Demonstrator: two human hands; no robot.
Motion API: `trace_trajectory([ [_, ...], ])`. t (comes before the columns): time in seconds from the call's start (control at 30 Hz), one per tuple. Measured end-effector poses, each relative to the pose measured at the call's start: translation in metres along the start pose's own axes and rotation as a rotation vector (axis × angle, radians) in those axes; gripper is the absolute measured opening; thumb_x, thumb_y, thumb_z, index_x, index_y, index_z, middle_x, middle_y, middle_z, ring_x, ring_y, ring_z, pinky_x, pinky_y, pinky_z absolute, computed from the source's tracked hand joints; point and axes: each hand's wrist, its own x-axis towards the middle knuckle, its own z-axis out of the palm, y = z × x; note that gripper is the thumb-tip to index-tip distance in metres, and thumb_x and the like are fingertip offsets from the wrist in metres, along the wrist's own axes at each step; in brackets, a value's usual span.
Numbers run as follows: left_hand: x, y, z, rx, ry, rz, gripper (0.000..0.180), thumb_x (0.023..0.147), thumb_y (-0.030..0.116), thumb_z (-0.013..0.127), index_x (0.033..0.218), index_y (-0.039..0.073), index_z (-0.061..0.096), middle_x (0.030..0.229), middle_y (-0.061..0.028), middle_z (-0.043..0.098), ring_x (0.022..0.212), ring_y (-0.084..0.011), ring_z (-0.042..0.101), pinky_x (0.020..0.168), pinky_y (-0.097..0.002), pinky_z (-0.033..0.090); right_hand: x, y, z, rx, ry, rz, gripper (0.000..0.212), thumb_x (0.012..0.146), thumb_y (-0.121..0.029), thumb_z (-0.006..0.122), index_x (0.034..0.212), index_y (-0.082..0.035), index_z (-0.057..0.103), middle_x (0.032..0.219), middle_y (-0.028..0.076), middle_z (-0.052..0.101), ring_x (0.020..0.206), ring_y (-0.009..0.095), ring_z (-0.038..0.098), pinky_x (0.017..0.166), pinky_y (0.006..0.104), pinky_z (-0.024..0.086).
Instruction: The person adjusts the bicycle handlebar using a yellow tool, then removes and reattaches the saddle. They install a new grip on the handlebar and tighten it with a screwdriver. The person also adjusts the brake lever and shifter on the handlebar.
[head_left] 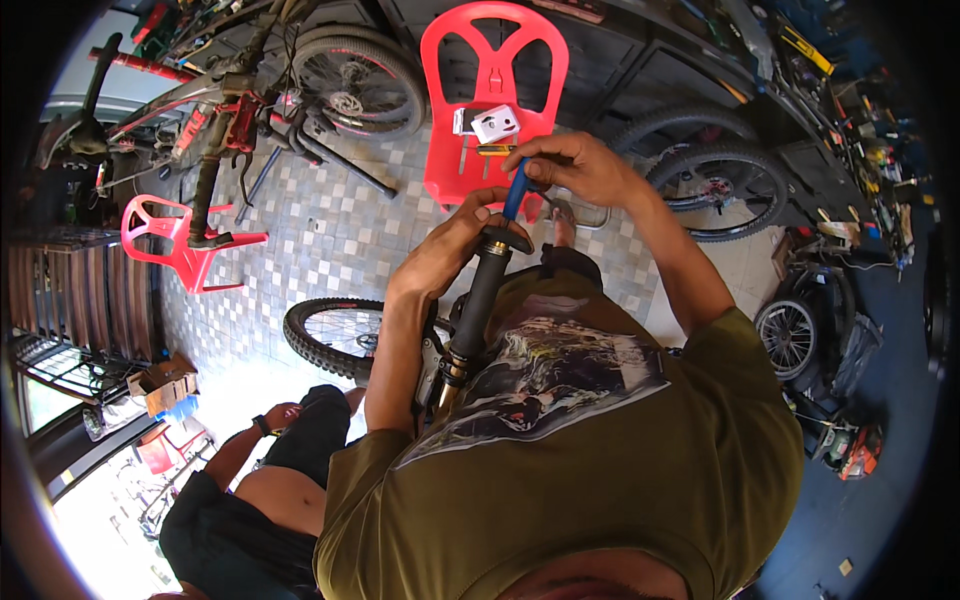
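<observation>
Two hands meet over a slim blue piece at the top of an upright black tube, just above the centre of the frame.

The right hand (pixel 570 165) pinches the smooth, straight blue piece (pixel 517 192), which leans slightly; the left hand (pixel 440 248) curls just below, and I cannot tell whether its fingers clasp the blue piece or the dark, flattened cap (pixel 508 238) beneath. Under the cap, the matte black tube (pixel 482 290) carries brassy bands, slanting toward the olive fabric shirt (pixel 590 450). Above the hands, a red plastic chair (pixel 440 165) with a looped back bears a small white box (pixel 495 125). Left of centre, a knobbly bicycle tyre (pixel 298 345) stands on the floor (pixel 300 235) of small grey, white and beige tiles.
</observation>
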Motion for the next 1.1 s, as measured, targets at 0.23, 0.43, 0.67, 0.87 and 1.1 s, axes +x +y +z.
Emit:
trace_trajectory([
  [0.23, -0.001, -0.016, -0.009, 0.038, 0.043, -0.003, 0.063, 0.109, 0.049, 0.045, 0.150, 0.001, 0.040, 0.118, -0.0143, 0.071, 0.119, -0.0212, 0.062, 0.109, -0.0369, 0.040, 0.016, -0.042, -0.002, -0.082, -0.077, 0.203, 0.023, 0.104, -0.021, 0.068, 0.118, -0.003, 0.069, 0.087, -0.002, 0.064, 0.074, 0.005, 0.055, 0.068, 0.0223, 0.045],
  [0.43, -0.004, -0.008, -0.005, 0.003, -0.030, 0.021, 0.060, 0.111, 0.046, 0.041, 0.149, 0.000, 0.039, 0.119, -0.0132, 0.071, 0.120, -0.0195, 0.061, 0.109, -0.0362, 0.040, 0.017, -0.027, -0.020, 0.043, -0.233, 0.179, 0.029, 0.100, -0.013, 0.069, 0.127, -0.004, 0.066, 0.095, 0.000, 0.065, 0.077, 0.007, 0.060, 0.068, 0.0263, 0.051],
  [0.67, -0.004, -0.012, -0.009, 0.067, -0.031, 0.040, 0.060, 0.112, 0.046, 0.038, 0.150, 0.001, 0.038, 0.119, -0.0135, 0.071, 0.120, -0.0194, 0.061, 0.109, -0.0357, 0.040, 0.000, -0.029, -0.021, -0.150, -0.212, 0.025, 0.050, 0.086, 0.006, 0.071, 0.134, -0.010, 0.069, 0.110, 0.007, 0.073, 0.095, 0.015, 0.067, 0.084, 0.0309, 0.056],
  [0.87, -0.005, -0.007, -0.005, 0.104, -0.011, 0.018, 0.061, 0.113, 0.047, 0.037, 0.151, 0.000, 0.037, 0.119, -0.0136, 0.071, 0.119, -0.0193, 0.061, 0.109, -0.0356, 0.040, 0.015, -0.029, -0.029, -0.609, -0.166, -0.483, 0.042, 0.080, -0.007, 0.082, 0.121, -0.011, 0.076, 0.110, 0.005, 0.074, 0.099, 0.028, 0.067, 0.092, 0.0385, 0.054],
  [1.1, -0.006, -0.006, -0.004, 0.104, -0.044, 0.032, 0.062, 0.114, 0.046, 0.035, 0.154, -0.001, 0.033, 0.118, -0.0132, 0.070, 0.120, -0.0195, 0.061, 0.109, -0.0358, 0.040, 0.028, -0.045, -0.016, -0.509, -0.263, -0.048, 0.032, 0.089, -0.033, 0.081, 0.107, -0.007, 0.076, 0.090, 0.006, 0.070, 0.085, 0.023, 0.065, 0.075, 0.0366, 0.050],
])
